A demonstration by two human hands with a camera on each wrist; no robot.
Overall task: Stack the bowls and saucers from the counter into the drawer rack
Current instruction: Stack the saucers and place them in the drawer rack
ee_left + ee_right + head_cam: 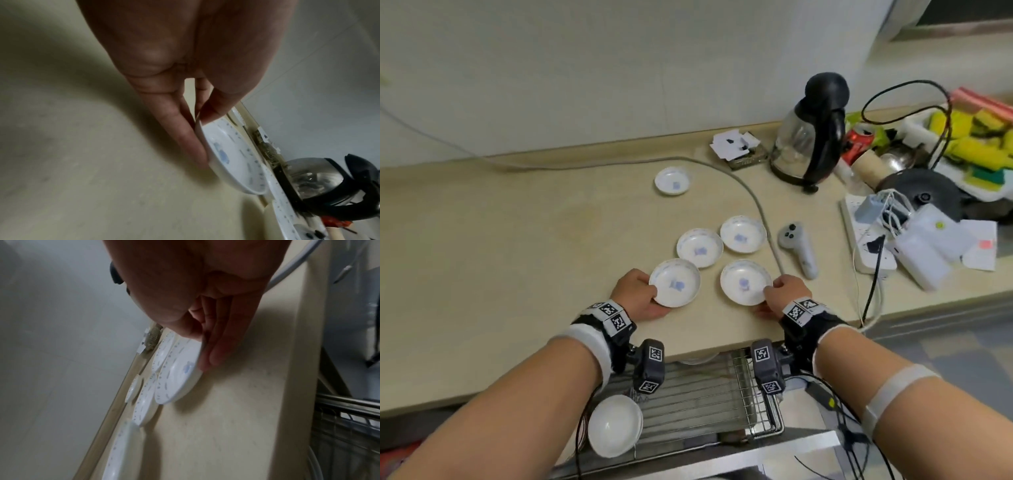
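Several white saucers with blue print lie on the beige counter (517, 257). My left hand (650, 296) pinches the near-left saucer (675, 283) at its left rim. In the left wrist view the thumb lies on the saucer's (232, 155) rim and the fingers (180, 134) reach under it. My right hand (770, 291) pinches the near-right saucer (744, 281) at its right rim. The right wrist view shows the thumb on top of that saucer (179, 373) and fingers (218, 353) beneath. Below the counter edge the wire drawer rack (698, 397) stands open with white bowls (614, 425) stacked at its left.
Two more saucers (699, 247) (742, 234) sit just behind the held ones, and another saucer (673, 181) lies farther back. A grey cable (753, 202) and a grey controller (799, 250) lie to the right. A kettle (808, 137), power strip (866, 253) and clutter fill the right.
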